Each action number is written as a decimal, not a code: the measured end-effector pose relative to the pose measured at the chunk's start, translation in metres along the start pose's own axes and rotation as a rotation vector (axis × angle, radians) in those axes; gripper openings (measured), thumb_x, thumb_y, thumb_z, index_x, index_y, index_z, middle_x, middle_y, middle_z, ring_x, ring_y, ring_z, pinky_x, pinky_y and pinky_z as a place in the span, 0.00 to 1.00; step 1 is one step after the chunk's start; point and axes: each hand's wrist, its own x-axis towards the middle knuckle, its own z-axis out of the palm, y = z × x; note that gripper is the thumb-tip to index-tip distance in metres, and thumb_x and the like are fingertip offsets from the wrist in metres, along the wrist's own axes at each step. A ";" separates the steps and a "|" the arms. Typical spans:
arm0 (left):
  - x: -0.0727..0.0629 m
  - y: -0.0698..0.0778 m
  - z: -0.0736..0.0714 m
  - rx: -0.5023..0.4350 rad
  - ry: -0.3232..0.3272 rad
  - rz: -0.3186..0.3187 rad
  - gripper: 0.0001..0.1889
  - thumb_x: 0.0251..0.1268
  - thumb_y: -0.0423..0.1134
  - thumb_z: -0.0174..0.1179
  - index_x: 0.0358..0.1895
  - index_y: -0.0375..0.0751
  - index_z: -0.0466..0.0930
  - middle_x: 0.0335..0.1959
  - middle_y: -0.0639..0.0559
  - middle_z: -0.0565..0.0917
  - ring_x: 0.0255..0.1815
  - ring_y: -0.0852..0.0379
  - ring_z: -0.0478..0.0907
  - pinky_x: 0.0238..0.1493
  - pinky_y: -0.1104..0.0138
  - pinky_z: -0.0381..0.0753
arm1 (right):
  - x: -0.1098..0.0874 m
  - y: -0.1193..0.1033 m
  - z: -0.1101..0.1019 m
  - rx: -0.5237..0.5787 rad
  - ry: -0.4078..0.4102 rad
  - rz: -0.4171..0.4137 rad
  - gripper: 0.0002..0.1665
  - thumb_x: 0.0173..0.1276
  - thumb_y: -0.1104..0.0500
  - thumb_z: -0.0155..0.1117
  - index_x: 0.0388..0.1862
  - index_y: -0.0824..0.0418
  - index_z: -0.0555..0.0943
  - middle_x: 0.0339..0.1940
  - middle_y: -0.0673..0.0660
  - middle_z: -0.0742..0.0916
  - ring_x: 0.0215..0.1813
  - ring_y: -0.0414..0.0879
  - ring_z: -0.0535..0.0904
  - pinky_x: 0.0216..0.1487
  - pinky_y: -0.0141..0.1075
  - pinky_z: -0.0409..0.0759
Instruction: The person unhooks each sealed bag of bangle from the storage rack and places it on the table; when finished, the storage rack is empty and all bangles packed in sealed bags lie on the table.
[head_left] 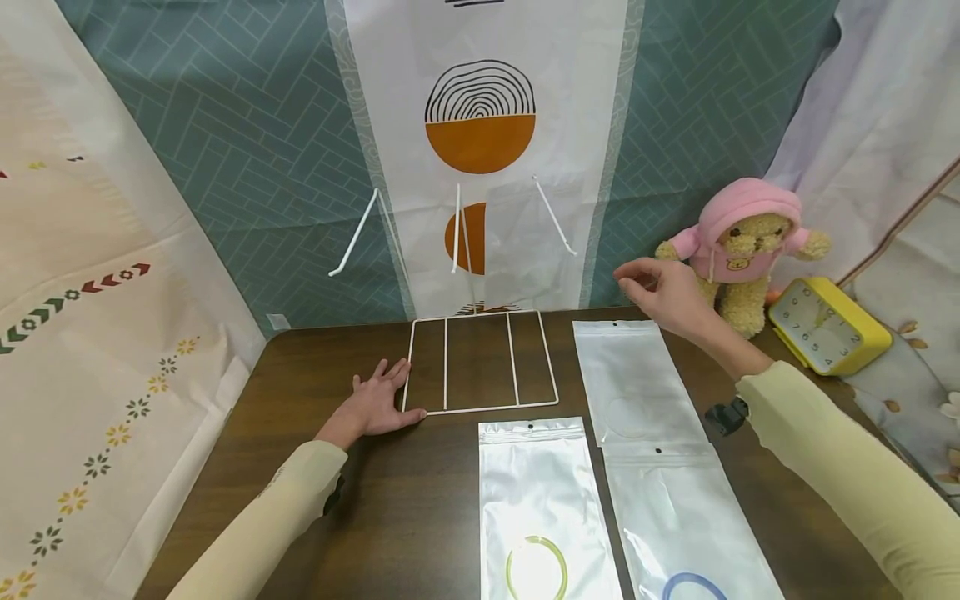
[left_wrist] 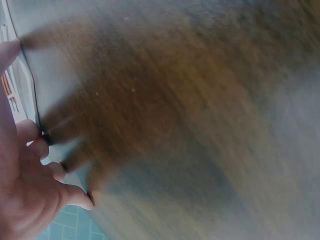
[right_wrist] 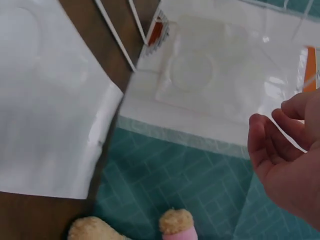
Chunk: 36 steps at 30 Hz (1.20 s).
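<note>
A white wire rack (head_left: 480,408) with upright hooks stands on the brown table. My left hand (head_left: 381,402) rests with spread fingers at the left side of its base, thumb and fingertips right at the wire. In the left wrist view, the fingertips (left_wrist: 82,196) press down on the table. From the rack's right hook (head_left: 557,218) hangs a see-through pouch (head_left: 517,237), a faint ring showing in it in the right wrist view. My right hand (head_left: 663,296) is raised to the right of that hook, fingers loosely bent and thumb apart, with nothing visible between them.
Flat silvery pouches lie front and right: one with a yellow-green ring (head_left: 532,483), one with a blue ring (head_left: 667,492), and another (head_left: 630,375) behind. A teddy bear in a pink hoodie (head_left: 742,242) and a yellow clock (head_left: 832,325) stand at the right.
</note>
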 end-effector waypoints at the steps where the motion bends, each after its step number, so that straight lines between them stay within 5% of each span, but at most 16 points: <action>1: 0.000 0.000 0.000 0.000 -0.001 -0.002 0.53 0.61 0.70 0.56 0.79 0.34 0.54 0.79 0.39 0.55 0.77 0.31 0.47 0.59 0.24 0.50 | 0.005 0.000 -0.002 0.033 -0.007 0.018 0.12 0.74 0.64 0.60 0.50 0.70 0.83 0.41 0.65 0.87 0.35 0.49 0.83 0.32 0.25 0.77; 10: -0.001 0.000 -0.001 -0.001 0.006 0.007 0.53 0.61 0.69 0.56 0.78 0.34 0.54 0.79 0.39 0.56 0.77 0.31 0.48 0.58 0.23 0.50 | 0.044 -0.001 -0.011 0.268 -0.023 0.145 0.21 0.75 0.65 0.58 0.64 0.71 0.75 0.55 0.68 0.81 0.41 0.33 0.83 0.42 0.31 0.83; 18: -0.001 -0.001 0.000 -0.011 0.018 0.013 0.52 0.61 0.69 0.57 0.78 0.34 0.55 0.78 0.39 0.57 0.77 0.31 0.48 0.58 0.23 0.51 | 0.071 0.002 -0.013 0.319 -0.037 0.201 0.25 0.76 0.63 0.58 0.68 0.70 0.71 0.59 0.70 0.78 0.42 0.38 0.85 0.44 0.33 0.82; 36: 0.000 0.000 0.001 0.001 0.008 0.000 0.53 0.61 0.69 0.58 0.78 0.34 0.55 0.79 0.40 0.57 0.77 0.31 0.48 0.58 0.23 0.50 | 0.119 0.002 -0.010 0.375 0.051 0.306 0.28 0.76 0.60 0.57 0.72 0.63 0.70 0.64 0.64 0.76 0.61 0.55 0.75 0.52 0.32 0.79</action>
